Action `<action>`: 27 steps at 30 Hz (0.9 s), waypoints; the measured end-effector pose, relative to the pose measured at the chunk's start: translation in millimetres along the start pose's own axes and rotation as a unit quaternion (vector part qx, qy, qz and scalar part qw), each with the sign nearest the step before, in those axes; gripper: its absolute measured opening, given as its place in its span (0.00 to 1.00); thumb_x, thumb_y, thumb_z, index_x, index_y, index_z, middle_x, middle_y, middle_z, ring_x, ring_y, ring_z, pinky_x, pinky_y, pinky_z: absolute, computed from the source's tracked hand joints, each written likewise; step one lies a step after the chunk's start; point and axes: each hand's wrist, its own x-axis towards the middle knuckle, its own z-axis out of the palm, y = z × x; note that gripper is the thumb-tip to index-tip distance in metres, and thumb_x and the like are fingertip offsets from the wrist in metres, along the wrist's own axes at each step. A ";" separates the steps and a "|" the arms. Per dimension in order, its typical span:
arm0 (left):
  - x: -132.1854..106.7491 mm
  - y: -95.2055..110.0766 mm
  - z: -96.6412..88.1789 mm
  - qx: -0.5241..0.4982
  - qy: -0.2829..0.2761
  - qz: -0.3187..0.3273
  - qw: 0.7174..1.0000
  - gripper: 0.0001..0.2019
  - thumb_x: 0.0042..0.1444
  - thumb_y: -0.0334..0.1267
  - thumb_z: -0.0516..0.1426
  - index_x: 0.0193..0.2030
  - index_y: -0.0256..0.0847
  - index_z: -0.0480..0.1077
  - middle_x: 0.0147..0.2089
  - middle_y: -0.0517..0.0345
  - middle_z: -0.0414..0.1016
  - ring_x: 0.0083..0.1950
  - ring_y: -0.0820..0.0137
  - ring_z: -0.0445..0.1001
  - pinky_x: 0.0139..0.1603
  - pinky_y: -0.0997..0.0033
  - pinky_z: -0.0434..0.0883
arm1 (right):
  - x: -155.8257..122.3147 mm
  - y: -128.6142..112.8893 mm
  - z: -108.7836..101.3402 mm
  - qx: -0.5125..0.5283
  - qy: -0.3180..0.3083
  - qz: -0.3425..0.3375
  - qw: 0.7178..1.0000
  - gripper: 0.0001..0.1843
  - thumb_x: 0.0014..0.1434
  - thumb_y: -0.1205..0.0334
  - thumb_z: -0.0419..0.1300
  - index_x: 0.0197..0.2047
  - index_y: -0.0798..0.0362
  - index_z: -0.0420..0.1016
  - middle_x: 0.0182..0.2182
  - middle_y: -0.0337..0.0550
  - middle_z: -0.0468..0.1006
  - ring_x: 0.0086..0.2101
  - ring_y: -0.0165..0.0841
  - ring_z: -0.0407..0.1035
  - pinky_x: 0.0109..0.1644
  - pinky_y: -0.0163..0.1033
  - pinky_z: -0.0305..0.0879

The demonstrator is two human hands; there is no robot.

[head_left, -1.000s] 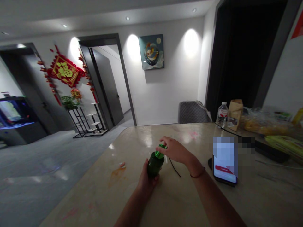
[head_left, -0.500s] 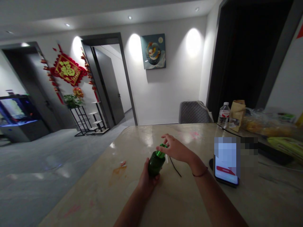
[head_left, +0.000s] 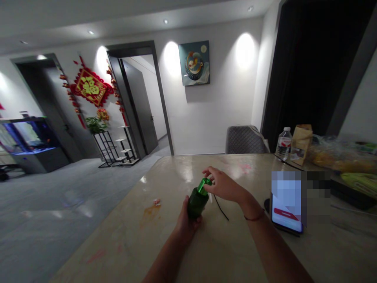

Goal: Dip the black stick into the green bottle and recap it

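The left hand is closed around the lower body of a dark green bottle, which leans slightly to the right above the near part of the surface. (Whether its base touches the surface, I cannot tell.) The bottle looks small, stiff and fairly light, though its smooth, shiny wall could prove slippery, so the body seems the surest place to take hold.

The right hand reaches across from the lower right with its wrist bent, its fingers curved narrowly over a bright green cap, pinching it at the tips. That small cap looks best held by the fingertips. A thin red wristband circles the right wrist.

A black cord lies just beside the bottle, with a partly blurred phone further right. An orange stain and a small white scrap sit to the left.
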 end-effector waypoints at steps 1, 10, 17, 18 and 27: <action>-0.6 0.0 0.3 0.001 0.001 0.000 1.000 0.23 0.52 0.56 0.47 0.39 0.36 0.65 0.23 0.58 0.70 0.12 0.80 0.59 0.10 0.82 0.49 | 0.1 0.3 0.2 0.001 0.001 0.000 1.000 0.19 0.45 0.68 0.58 0.43 0.55 0.65 0.37 0.44 0.70 0.34 0.29 0.65 0.40 0.35 0.60; -0.2 0.5 0.8 -0.007 -0.001 0.000 1.000 0.23 0.52 0.56 0.47 0.38 0.36 0.63 0.23 0.58 0.69 0.12 0.80 0.59 0.10 0.82 0.48 | 0.1 -2.2 -3.3 -0.047 0.009 0.040 0.998 0.16 0.49 0.57 0.58 0.40 0.56 0.66 0.27 0.40 0.70 0.27 0.29 0.64 0.33 0.35 0.59; -0.5 0.6 1.7 -0.007 0.009 0.000 1.000 0.22 0.52 0.56 0.47 0.38 0.36 0.64 0.23 0.58 0.70 0.12 0.81 0.59 0.11 0.82 0.51 | -6.0 -5.8 -13.1 0.033 -0.035 0.032 0.998 0.21 0.48 0.57 0.59 0.45 0.54 0.65 0.43 0.47 0.70 0.31 0.28 0.67 0.35 0.34 0.62; -0.4 0.4 1.6 -0.003 0.006 0.002 1.000 0.22 0.52 0.56 0.47 0.38 0.36 0.64 0.23 0.58 0.70 0.12 0.81 0.59 0.10 0.82 0.51 | -5.7 -6.2 -13.2 0.025 -0.030 0.041 0.998 0.22 0.49 0.54 0.59 0.46 0.55 0.65 0.43 0.48 0.70 0.32 0.29 0.67 0.36 0.35 0.62; 1.5 -0.8 0.0 0.010 -0.004 0.003 1.000 0.23 0.52 0.56 0.46 0.37 0.36 0.64 0.22 0.59 0.70 0.11 0.81 0.59 0.09 0.82 0.49 | -1.9 -1.6 -8.0 -0.053 -0.008 0.040 0.998 0.18 0.50 0.57 0.58 0.42 0.57 0.68 0.32 0.45 0.73 0.30 0.29 0.66 0.35 0.34 0.60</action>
